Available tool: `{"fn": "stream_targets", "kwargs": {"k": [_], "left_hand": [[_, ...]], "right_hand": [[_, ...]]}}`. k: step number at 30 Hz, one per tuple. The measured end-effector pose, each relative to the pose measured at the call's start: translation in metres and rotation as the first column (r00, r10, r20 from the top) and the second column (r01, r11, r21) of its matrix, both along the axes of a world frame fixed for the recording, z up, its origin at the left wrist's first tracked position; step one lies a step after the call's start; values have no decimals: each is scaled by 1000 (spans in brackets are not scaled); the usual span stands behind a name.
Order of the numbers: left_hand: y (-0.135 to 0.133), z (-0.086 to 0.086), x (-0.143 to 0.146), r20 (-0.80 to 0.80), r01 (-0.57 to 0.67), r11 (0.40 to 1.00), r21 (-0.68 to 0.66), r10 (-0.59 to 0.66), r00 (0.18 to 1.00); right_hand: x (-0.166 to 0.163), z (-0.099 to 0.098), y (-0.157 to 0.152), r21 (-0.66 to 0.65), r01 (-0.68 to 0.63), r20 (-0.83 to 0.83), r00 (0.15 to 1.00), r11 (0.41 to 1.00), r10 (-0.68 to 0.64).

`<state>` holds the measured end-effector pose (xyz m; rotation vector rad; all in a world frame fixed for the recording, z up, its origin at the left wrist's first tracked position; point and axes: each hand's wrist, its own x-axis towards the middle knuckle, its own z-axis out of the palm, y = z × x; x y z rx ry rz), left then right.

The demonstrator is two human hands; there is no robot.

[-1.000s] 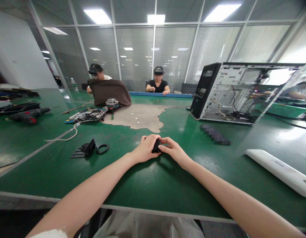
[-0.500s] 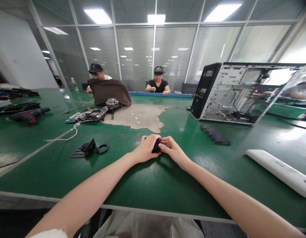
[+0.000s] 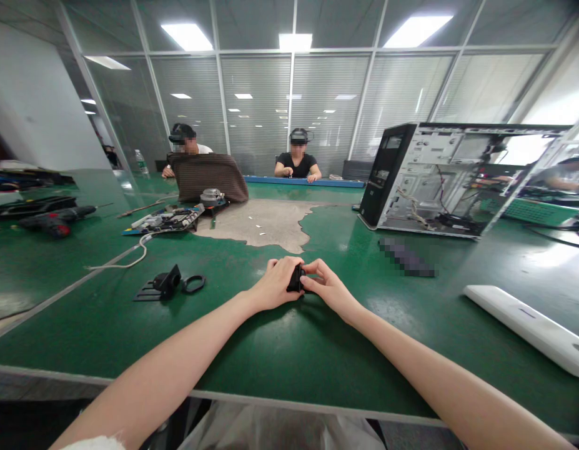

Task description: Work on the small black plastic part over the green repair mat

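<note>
A small black part (image 3: 296, 279) sits between both my hands over the green table (image 3: 280, 350). My left hand (image 3: 276, 282) is curled round its left side. My right hand (image 3: 327, 286) pinches its right side with thumb and fingers. Most of the part is hidden by my fingers. To the left on the mat lie a black bracket-like piece (image 3: 162, 282) and a black ring (image 3: 193, 284), both apart from my hands.
An open computer case (image 3: 439, 178) stands at the right rear. A white long panel (image 3: 528, 325) lies near the right. A circuit board (image 3: 165, 219), a white cable (image 3: 125, 256) and a power drill (image 3: 50, 220) are at the left. Two people sit across the table.
My hands stay on the black part; the right fingers shift slightly on it. The view has tilted a little.
</note>
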<state>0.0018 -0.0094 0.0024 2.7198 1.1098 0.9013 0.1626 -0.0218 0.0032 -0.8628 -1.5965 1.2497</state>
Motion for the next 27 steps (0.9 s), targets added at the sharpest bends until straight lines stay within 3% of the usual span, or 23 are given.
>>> {"fn": "stream_targets", "kwargs": {"k": [7, 16, 27], "left_hand": [[1, -1, 0, -2, 0, 1000, -1, 0, 1000], [0, 0, -1, 4, 2, 1000, -7, -2, 1000], [1, 0, 0, 4, -7, 1000, -9, 8, 1000]], "right_hand": [[0, -4, 5, -14, 72, 67, 995, 997, -71], [0, -1, 0, 14, -28, 9, 1000, 1000, 28], [-2, -7, 7, 19, 69, 48, 996, 997, -70]]}}
